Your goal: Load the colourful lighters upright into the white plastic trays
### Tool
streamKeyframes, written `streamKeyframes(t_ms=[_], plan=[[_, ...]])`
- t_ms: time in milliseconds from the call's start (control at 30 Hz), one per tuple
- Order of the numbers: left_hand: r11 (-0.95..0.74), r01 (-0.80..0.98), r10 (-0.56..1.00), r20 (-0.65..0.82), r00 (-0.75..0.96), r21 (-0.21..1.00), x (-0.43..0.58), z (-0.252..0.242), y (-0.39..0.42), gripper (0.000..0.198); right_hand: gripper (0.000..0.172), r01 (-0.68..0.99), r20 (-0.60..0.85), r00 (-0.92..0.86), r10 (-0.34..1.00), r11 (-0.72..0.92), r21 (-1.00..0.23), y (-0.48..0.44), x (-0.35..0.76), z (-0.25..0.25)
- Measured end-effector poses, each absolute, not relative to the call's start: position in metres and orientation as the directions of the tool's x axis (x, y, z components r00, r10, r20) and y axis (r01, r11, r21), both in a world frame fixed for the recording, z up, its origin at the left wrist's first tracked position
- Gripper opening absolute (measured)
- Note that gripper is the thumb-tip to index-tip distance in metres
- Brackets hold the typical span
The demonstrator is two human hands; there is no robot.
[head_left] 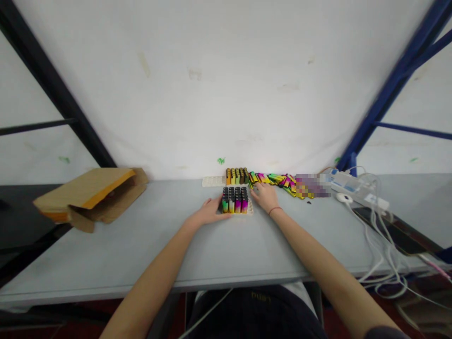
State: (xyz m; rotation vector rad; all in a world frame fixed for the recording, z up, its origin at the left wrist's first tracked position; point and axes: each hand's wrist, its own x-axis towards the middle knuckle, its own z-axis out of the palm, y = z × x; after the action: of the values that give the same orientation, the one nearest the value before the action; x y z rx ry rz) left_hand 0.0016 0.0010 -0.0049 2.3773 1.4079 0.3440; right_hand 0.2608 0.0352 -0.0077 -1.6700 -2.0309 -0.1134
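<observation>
Standing upright in close rows, the lighters (235, 201) take up most of the tray (250, 207), leaving bare cells at its right end. They look light and stiff, probably hard plastic and a little slick under the fingers, so a firm pinch should do no harm. The best place to hold one seems to be the coloured body just below the dark top. The tray looks thin and may flex when packed; taking it low at both ends would likely keep the rows from leaning.

The left hand (211, 212) grasps the tray's left side, its thumb along the near edge. The right hand (266, 195) lies just right of the tray, fingers at the left end of the loose lighters (273, 179); whether its grip closes on one, I cannot tell. Just behind the tray, a second tray (213, 181) carries more upright lighters. Well left of the tray, an open box (88, 188) lies on the bench (240, 254); well right are a power strip (348, 183) and a phone (406, 238).
</observation>
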Motion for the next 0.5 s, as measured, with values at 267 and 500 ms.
streamKeyframes(t_ms=[267,500], plan=[[-0.44,0.79,0.877,0.016,0.48,0.427,0.001,-0.006,0.001,0.093,0.035,0.979,0.101,0.067,0.993,-0.046,-0.2,0.039,0.251,0.012],[-0.441,0.781,0.874,0.012,0.486,0.442,0.001,-0.005,0.001,0.093,0.042,0.995,0.039,0.019,0.999,-0.015,-0.101,0.006,0.28,0.017]])
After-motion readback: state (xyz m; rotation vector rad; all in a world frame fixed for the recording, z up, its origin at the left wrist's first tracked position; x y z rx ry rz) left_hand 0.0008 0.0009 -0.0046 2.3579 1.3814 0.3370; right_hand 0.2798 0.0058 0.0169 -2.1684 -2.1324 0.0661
